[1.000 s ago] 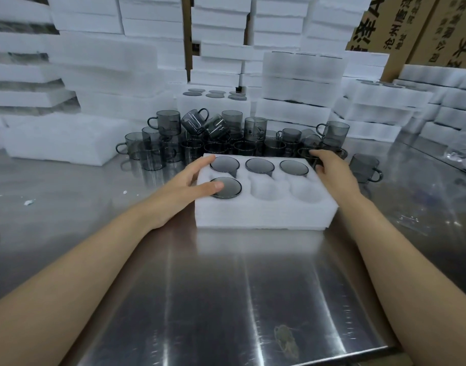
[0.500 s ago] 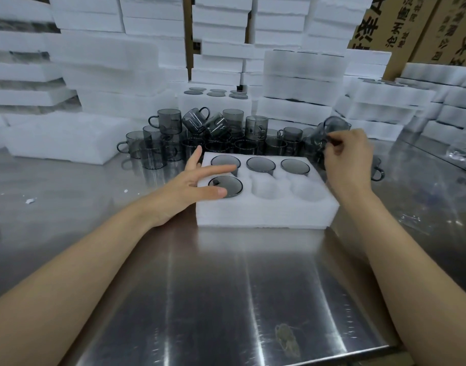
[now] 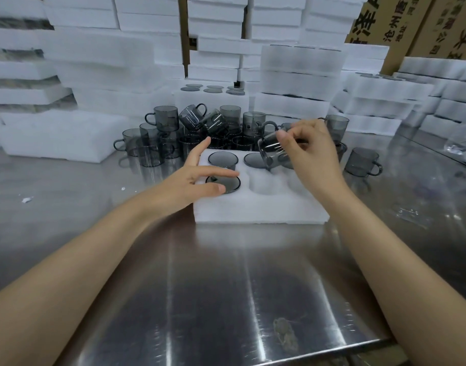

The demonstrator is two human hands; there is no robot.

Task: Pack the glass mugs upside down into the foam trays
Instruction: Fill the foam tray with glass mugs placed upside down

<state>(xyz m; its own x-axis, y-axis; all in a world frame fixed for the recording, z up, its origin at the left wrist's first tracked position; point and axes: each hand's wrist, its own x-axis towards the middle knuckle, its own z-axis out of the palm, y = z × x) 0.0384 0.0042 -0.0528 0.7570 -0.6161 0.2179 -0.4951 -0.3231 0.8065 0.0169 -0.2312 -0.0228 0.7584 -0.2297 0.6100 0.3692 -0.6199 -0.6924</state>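
Mug (image 3: 272,150) tilts, clamped in right hand (image 3: 309,157) grip above foam tray (image 3: 258,210).

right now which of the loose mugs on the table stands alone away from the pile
The mug to the right of the foam tray, upright with its handle pointing right. The other loose mugs crowd together in the pile behind the tray.

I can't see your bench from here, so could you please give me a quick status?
Left hand open, steadying tray. Right hand holds tilted mug over tray. Two front pockets empty. Nothing in the way.
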